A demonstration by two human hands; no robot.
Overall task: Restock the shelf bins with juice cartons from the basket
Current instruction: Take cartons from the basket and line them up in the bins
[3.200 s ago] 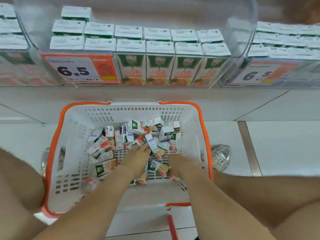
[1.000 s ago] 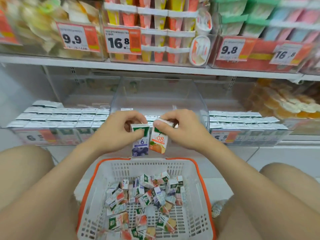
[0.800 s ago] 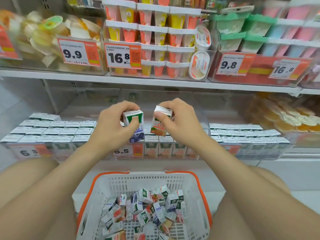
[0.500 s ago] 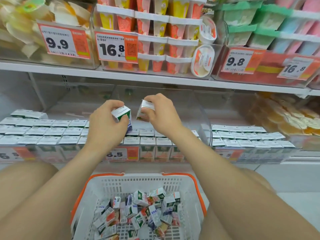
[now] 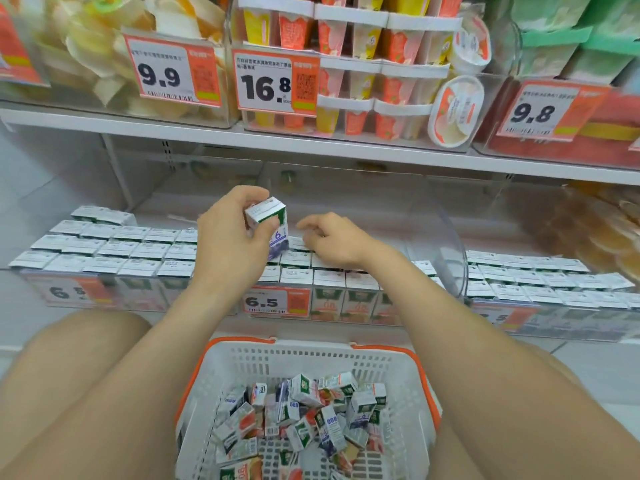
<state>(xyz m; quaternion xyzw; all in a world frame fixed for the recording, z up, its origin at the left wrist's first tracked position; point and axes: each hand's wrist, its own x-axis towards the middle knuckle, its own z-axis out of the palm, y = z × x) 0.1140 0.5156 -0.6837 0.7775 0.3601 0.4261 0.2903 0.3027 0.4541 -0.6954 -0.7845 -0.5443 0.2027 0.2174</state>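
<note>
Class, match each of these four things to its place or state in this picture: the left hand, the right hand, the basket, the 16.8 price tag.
Things
1. left hand
2. right hand
3. basket
4. 16.8 price tag

Places and states
A. on the upper shelf
B. holds loose cartons
C. empty, over the middle bin
D. grips a carton

Pairs: 1-D, 2-C, 3-B, 4-A

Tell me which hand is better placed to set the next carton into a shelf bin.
Left. The left hand grips a carton just above the shelved cartons. The right hand appears to hold nothing, with its fingers down on their tops.
</note>
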